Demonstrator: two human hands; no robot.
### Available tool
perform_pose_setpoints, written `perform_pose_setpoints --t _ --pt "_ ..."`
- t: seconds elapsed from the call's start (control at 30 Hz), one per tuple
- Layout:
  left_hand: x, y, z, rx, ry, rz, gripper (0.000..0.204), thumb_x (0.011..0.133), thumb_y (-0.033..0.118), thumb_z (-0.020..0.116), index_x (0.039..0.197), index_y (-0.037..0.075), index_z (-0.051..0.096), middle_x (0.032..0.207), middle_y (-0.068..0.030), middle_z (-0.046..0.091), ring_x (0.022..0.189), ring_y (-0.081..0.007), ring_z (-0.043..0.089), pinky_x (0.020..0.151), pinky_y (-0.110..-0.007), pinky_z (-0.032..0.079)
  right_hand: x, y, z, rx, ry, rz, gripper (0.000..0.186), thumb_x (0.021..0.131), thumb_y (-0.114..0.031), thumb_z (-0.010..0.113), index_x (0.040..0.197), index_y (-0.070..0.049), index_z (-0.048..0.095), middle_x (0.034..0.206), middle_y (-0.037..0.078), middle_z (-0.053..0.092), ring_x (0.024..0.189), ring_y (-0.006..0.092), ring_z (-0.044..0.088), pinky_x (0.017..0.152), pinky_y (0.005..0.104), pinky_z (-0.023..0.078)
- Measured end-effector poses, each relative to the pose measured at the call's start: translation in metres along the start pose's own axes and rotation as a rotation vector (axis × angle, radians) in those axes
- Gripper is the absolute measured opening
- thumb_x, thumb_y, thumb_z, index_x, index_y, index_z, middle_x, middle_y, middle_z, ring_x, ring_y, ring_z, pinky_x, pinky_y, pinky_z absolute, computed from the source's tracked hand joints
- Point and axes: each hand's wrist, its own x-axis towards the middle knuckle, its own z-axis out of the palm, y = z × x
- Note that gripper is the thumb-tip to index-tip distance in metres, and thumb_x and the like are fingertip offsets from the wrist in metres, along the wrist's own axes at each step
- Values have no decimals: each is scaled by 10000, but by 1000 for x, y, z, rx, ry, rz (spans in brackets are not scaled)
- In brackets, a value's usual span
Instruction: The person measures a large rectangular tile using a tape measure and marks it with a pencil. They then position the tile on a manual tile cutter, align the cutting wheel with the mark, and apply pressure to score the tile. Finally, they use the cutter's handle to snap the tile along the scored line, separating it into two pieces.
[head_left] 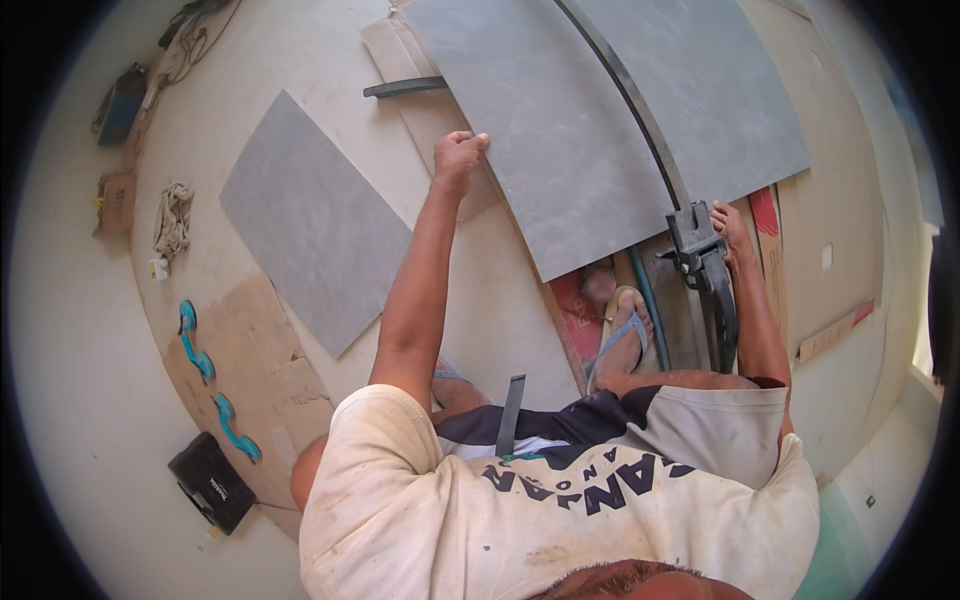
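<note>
A large grey tile (535,130) lies under the long dark rail (630,95) of what looks like a manual tile cutter. The cutter's black carriage (692,235) sits at the near end of the rail. My left hand (460,160) is closed on the tile's left edge, with that arm stretched forward. Close to the right side of the carriage, my right hand (734,230) has its fingers curled at the tile's near edge; its grip is partly hidden. A black side arm (405,87) sticks out from beneath the tile, beyond my left hand.
Another grey tile (315,225) lies on the floor at left. Farther left are two turquoise suction lifters (195,342), a crumpled cloth (173,220) and a black case (212,485). Cardboard (260,330) covers part of the floor. My sandalled foot (622,335) stands by the cutter.
</note>
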Motion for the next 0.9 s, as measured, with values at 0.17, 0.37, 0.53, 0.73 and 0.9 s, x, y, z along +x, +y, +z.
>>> perform_pose_setpoints --t 0.17,0.37,0.53,0.73,0.9 --pt "4 -7 -6 -29 -51 -45 151 784 77 685 867 -14 600 698 -16 562 563 -78 484 480 -220 371 24 15 -18 -179 110 -101 386 838 -302 608 1022 36 585 925 121 657 764 168 612 676 291 484" --pt "2 -11 -21 44 -14 -53 166 784 118 690 868 3 605 709 -15 568 586 -90 509 519 -236 388 23 -6 -24 -222 422 -191 503 845 -293 610 1164 81 505 1091 207 601 892 258 618 822 389 514" --pt "4 -12 -18 63 -81 -62 173 781 142 696 856 17 603 708 -12 573 606 -92 529 551 -250 401 34 -41 -45 92 361 -124 699 852 -285 594 1365 60 268 1372 258 362 1266 339 405 1023 441 383" --pt "3 -12 -35 80 -68 -75 148 785 133 693 832 32 596 706 -5 570 595 -80 518 534 -237 390 30 -34 -36 60 213 -143 729 840 -357 600 1349 70 301 1358 224 399 1239 316 428 1032 397 370" --pt "-2 1 -56 76 -54 -98 75 830 85 641 836 48 576 709 21 534 573 -46 455 497 -195 345 7 -28 -21 52 155 -81 853 825 -419 620 1398 76 227 1438 242 269 1275 291 373 1036 360 363"
